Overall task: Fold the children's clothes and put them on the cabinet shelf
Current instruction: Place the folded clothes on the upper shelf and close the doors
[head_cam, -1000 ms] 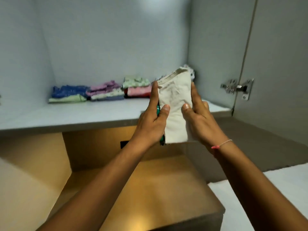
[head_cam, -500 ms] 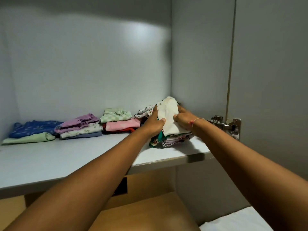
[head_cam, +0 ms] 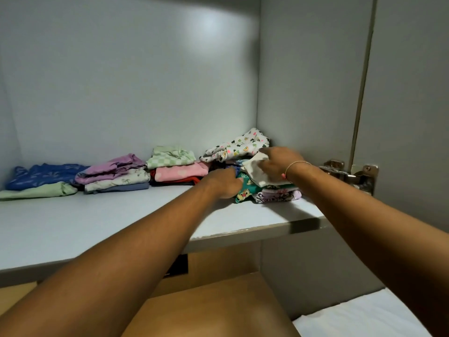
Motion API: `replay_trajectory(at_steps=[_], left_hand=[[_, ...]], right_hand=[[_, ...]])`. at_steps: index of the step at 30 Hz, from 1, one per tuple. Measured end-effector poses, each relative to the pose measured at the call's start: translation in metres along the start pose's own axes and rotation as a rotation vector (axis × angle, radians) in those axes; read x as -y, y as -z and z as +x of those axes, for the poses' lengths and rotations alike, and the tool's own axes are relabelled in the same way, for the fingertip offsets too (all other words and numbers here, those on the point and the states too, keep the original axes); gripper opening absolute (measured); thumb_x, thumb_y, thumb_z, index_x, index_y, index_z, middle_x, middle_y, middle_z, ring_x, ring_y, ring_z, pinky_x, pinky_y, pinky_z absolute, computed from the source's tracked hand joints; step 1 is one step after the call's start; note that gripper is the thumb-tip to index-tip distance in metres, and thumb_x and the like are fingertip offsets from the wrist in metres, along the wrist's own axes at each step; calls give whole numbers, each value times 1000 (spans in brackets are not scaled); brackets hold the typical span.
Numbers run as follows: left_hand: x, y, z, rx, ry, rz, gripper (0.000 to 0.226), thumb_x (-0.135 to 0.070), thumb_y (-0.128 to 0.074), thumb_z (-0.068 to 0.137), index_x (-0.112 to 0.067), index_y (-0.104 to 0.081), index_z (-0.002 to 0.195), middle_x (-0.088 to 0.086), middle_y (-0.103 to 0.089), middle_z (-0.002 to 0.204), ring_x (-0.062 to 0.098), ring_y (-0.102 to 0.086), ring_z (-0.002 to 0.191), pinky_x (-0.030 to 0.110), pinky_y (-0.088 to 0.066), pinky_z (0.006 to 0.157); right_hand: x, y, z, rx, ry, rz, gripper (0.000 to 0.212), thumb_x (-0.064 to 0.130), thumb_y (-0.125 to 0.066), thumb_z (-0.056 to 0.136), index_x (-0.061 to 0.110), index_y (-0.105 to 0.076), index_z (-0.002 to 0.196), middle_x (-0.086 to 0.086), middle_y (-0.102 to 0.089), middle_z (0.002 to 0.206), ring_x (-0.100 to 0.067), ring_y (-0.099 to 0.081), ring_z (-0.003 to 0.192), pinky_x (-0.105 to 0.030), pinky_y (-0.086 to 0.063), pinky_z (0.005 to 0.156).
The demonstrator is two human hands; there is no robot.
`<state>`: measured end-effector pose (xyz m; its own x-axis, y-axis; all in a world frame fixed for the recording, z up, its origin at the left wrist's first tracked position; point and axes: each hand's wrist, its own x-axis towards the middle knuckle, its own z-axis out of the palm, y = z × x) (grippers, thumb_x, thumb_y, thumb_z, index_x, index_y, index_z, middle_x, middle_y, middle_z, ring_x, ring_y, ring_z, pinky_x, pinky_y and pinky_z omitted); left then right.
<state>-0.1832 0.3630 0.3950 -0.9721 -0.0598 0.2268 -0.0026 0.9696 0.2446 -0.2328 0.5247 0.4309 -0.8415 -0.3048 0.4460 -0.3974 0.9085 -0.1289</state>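
Note:
A folded cream garment (head_cam: 258, 169) lies on top of a small pile of folded clothes, among them a green cartoon-print piece (head_cam: 246, 189), at the right end of the grey cabinet shelf (head_cam: 102, 222). My right hand (head_cam: 279, 162) rests palm-down on the cream garment, fingers bent over it. My left hand (head_cam: 224, 182) presses against the pile's left side, fingers curled around the green piece. A white printed garment (head_cam: 239, 145) lies behind the pile in the back corner.
Further folded piles line the shelf's back: pink and green-checked (head_cam: 176, 167), purple and white (head_cam: 116, 173), blue and pale green (head_cam: 41, 180). The cabinet's right wall and a door hinge (head_cam: 352, 175) are close to my right wrist. A wooden surface (head_cam: 218, 305) lies below.
Both hands carried the cream garment from in front of the cabinet onto the right-hand pile. It has gone from upright to lying flat, and my right hand has moved on top.

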Motion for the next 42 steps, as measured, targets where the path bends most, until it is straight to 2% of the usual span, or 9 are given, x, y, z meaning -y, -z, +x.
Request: replay_trajectory(at_steps=[4, 8, 14, 26, 29, 31, 35, 37, 42], left_hand=[[11, -11, -11, 150, 53, 94, 64, -48, -26, 103, -7, -19, 152, 14, -17, 161, 30, -21, 146, 37, -23, 115], [21, -15, -16, 181, 128, 128, 70, -52, -19, 102, -6, -15, 154, 14, -11, 162, 31, -12, 148, 40, -14, 118], [23, -13, -15, 233, 123, 164, 69, -52, -15, 102, -9, -10, 155, 12, -2, 163, 29, -2, 150, 42, -6, 119], [26, -15, -13, 212, 107, 134, 67, -50, -18, 102, -7, -16, 154, 14, -9, 162, 29, -9, 149, 44, -13, 120], [30, -5, -25, 80, 88, -38, 62, -45, -27, 103, -3, -30, 148, 18, -28, 156, 33, -27, 142, 45, -23, 116], [38, 6, -40, -112, 80, -90, 54, -40, -31, 102, -4, -38, 142, 18, -35, 151, 35, -33, 136, 46, -28, 112], [67, 36, -88, -425, 146, -64, 62, -42, -29, 103, -11, -14, 154, 9, -6, 163, 27, -1, 150, 42, -6, 120], [85, 55, -117, -588, 200, -60, 62, -42, -27, 104, -12, -10, 155, 7, -1, 164, 25, 4, 150, 41, -1, 120], [112, 102, -222, -826, 291, 90, 63, -43, -23, 104, -14, -1, 155, 5, 7, 163, 22, 11, 149, 38, 7, 119]], right_hand=[[0, -18, -4, 370, 57, -60, 49, 26, -34, 101, 11, -32, 147, -15, -29, 155, -36, -35, 137, -41, -30, 110], [-11, -13, -7, 364, 57, -132, 51, 23, -29, 103, 9, -25, 151, -14, -16, 161, -35, -25, 143, -41, -23, 116], [-17, -15, -6, 369, 82, -89, 53, 26, -29, 103, 19, -18, 154, -3, -8, 164, -28, -19, 147, -38, -17, 118], [-17, -20, -2, 394, 63, -77, 54, 28, -29, 103, 22, -15, 155, -1, -4, 164, -26, -14, 149, -37, -12, 119], [-15, -10, -10, 331, 54, 8, 51, 33, -29, 104, 18, -25, 153, -7, -22, 161, -30, -27, 143, -37, -22, 115], [-11, -2, -20, 123, 69, 63, 48, 38, -30, 104, 19, -37, 147, -14, -42, 150, -35, -42, 132, -39, -34, 106], [21, 20, -45, -329, 276, 145, 41, 27, -38, 100, 14, -48, 137, -17, -55, 135, -39, -50, 119, -45, -41, 99], [45, 33, -56, -445, 417, 146, 44, 22, -40, 97, 10, -47, 139, -17, -52, 140, -38, -45, 126, -48, -37, 104], [123, 65, -81, -493, 653, 192, 56, 28, -35, 101, 8, -23, 152, -12, -22, 160, -33, -15, 148, -46, -13, 120]])
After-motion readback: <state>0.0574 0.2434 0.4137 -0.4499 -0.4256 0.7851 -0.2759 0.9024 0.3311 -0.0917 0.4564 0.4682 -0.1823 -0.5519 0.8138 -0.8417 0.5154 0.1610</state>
